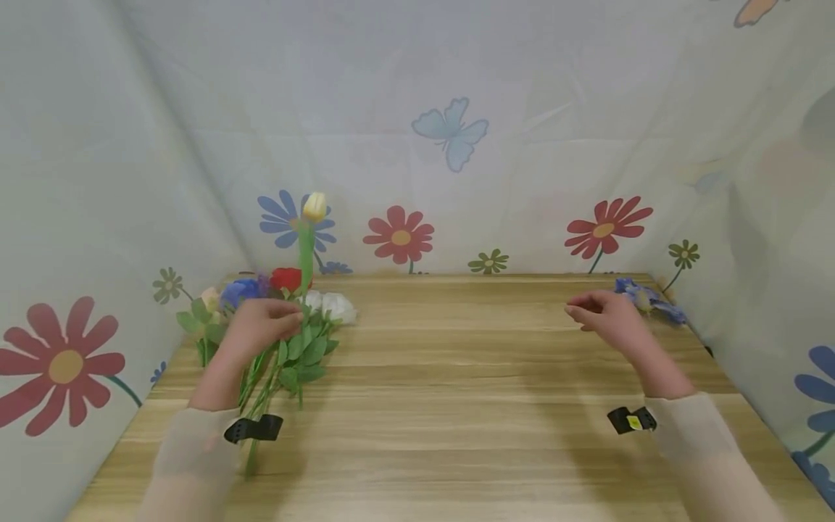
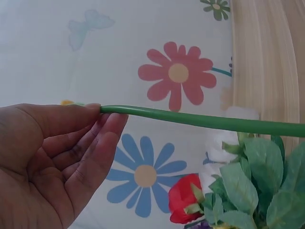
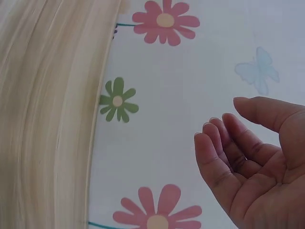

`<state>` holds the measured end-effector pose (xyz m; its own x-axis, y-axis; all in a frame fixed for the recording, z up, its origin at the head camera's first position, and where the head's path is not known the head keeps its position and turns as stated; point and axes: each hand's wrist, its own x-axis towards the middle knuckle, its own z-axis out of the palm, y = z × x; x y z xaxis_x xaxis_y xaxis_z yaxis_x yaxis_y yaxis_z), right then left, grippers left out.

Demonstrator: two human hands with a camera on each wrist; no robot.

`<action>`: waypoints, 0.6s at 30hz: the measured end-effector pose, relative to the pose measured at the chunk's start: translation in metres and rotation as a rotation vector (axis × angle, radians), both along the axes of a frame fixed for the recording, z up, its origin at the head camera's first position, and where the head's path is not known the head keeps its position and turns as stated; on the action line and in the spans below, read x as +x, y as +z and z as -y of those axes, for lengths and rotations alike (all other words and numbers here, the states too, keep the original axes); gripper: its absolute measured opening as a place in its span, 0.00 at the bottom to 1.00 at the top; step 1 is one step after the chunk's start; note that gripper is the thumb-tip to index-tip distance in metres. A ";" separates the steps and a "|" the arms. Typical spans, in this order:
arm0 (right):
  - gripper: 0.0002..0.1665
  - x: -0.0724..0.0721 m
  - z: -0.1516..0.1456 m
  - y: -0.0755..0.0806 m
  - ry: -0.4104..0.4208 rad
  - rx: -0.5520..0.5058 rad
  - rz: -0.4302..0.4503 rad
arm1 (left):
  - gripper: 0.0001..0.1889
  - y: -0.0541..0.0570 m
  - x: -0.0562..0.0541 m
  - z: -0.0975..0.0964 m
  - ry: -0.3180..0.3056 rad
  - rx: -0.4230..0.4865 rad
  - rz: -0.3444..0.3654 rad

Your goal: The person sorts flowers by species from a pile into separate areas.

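Note:
My left hand pinches the green stem of a yellow tulip between thumb and fingertips. The tulip stands upright in the head view, its bloom above the hand. Below and around that hand lie several other flowers: a red rose, a blue flower, white flowers and a pale peach one, with leaves and long stems toward the front. On the right, my right hand hovers over the table with loosely curved fingers and nothing in them, close to blue-purple petals.
The wooden table has fabric walls printed with flowers and butterflies at its back and sides. Black straps sit at both wrists, over pale sleeves.

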<state>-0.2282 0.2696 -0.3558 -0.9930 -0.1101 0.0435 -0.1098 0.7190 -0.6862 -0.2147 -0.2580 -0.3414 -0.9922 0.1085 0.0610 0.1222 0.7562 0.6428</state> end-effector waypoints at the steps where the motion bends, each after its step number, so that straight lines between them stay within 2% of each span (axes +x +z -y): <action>1: 0.24 0.000 0.003 0.000 0.006 -0.012 0.000 | 0.16 0.001 0.000 -0.002 -0.002 0.002 -0.002; 6: 0.21 0.001 0.020 -0.001 0.042 -0.077 -0.006 | 0.23 0.004 0.002 -0.014 -0.006 0.062 0.033; 12: 0.19 0.002 0.046 -0.004 0.083 -0.141 -0.022 | 0.21 0.003 -0.004 -0.030 0.006 0.127 0.010; 18: 0.18 0.001 0.074 -0.012 0.114 -0.199 -0.001 | 0.20 -0.001 -0.009 -0.050 -0.033 0.220 -0.003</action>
<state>-0.2270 0.1958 -0.3679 -0.9746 -0.2103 0.0769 -0.1834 0.5525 -0.8131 -0.2241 -0.2081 -0.3427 -0.9881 0.1250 0.0896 0.1468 0.5932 0.7916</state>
